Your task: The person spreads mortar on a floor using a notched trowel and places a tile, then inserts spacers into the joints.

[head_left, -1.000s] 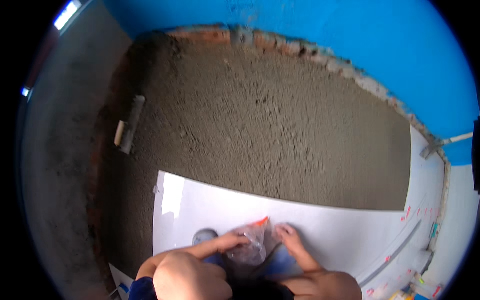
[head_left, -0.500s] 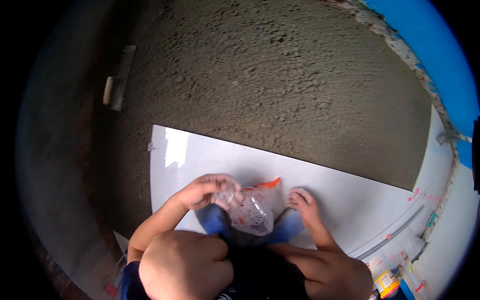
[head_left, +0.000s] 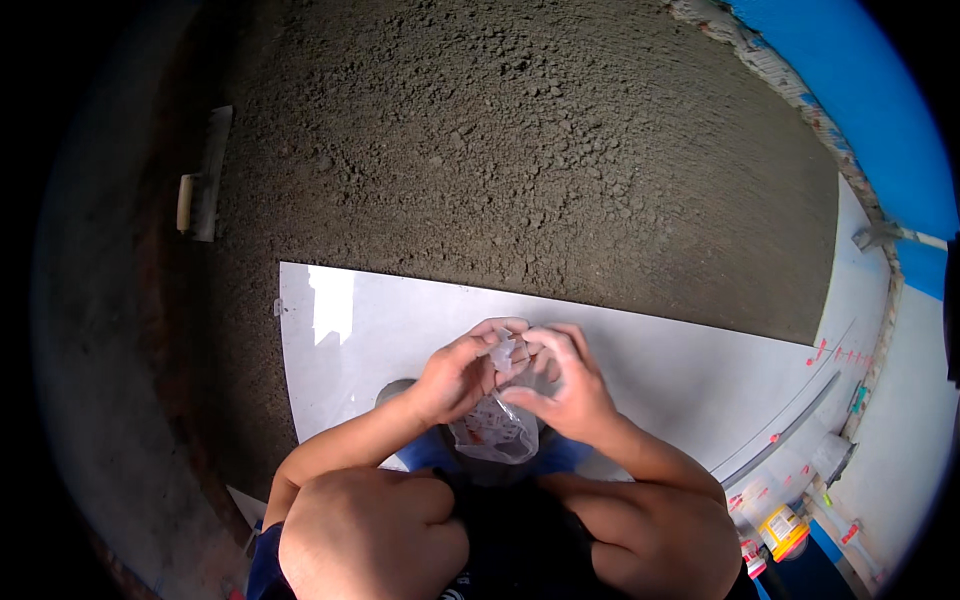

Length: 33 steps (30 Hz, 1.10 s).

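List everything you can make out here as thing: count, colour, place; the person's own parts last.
Mortar bed: 1, grey-brown, upper middle
Wall: 1, blue, upper right
White tiling: count unclear, white, below mortar
Trowel: 1, grey with pale handle, left
Pale-handled tool: 1, grey head, right edge
Tub: 1, yellow, lower right
Strip: 1, grey, lower right
Plastic bag: 1, clear with red marks, lower middle
Small translucent piece: at least 1, whitish, centre
Left hand: 1, bare, centre
Right hand: 1, bare, centre
Forearms: 2, bare, lower middle
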Tool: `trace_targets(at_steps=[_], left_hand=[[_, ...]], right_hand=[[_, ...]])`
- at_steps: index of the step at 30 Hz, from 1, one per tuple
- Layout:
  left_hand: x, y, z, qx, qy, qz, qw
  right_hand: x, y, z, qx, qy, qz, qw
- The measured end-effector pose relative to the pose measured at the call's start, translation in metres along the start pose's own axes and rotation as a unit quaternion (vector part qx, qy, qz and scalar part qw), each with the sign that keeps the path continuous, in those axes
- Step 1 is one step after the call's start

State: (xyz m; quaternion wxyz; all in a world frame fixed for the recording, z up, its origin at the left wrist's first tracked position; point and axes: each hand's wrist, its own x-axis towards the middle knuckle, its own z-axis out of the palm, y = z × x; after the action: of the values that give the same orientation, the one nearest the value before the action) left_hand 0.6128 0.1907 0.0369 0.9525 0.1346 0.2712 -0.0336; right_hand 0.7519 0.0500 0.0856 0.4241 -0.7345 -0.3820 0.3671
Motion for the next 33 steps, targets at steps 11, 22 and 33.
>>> trace_targets(at_steps=[11, 22, 33], left_hand=[[0.002, -0.039, -0.015, -0.034, 0.075, 0.055, 0.995], [-0.001, 0.003, -0.039, 0.143, 0.170, 0.204, 0.953], [-0.091, 0.175, -0.172, 0.661, 0.468, 0.282, 0.514]], right_hand=[[-0.008, 0.021, 0.029, -0.082, 0.025, 0.002, 0.996], [-0.026, 0.035, 0.016, 0.037, 0.036, 0.057, 0.997], [-0.101, 0.127, 0.007, 0.090, 0.105, 0.243, 0.960]])
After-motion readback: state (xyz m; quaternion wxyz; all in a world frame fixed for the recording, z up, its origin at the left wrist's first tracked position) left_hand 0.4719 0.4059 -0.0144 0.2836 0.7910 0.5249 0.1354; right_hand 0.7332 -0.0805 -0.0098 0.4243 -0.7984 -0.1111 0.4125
